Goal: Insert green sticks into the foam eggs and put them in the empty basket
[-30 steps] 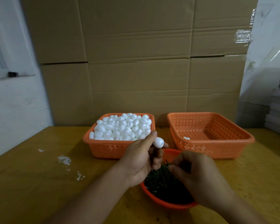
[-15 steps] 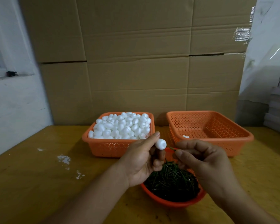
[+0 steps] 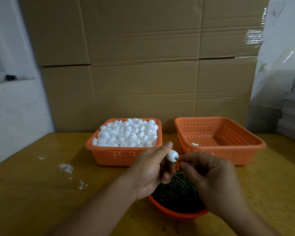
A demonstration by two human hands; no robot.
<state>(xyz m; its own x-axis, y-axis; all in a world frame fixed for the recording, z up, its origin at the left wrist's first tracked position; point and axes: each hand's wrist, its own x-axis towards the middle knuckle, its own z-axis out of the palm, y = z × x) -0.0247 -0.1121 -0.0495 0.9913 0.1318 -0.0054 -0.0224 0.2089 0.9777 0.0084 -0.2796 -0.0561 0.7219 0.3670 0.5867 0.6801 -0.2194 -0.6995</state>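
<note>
One foam egg (image 3: 172,156) is pinched in my left hand (image 3: 151,172) above the stick bowl (image 3: 177,214); my right hand (image 3: 209,179), up from that bowl, now presses a green stick (image 3: 178,160) into it; insertion begun; receiving basket (image 3: 220,147) nearly empty.

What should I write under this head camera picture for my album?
Left hand holds a foam egg while right hand pushes in a green stick.
</note>
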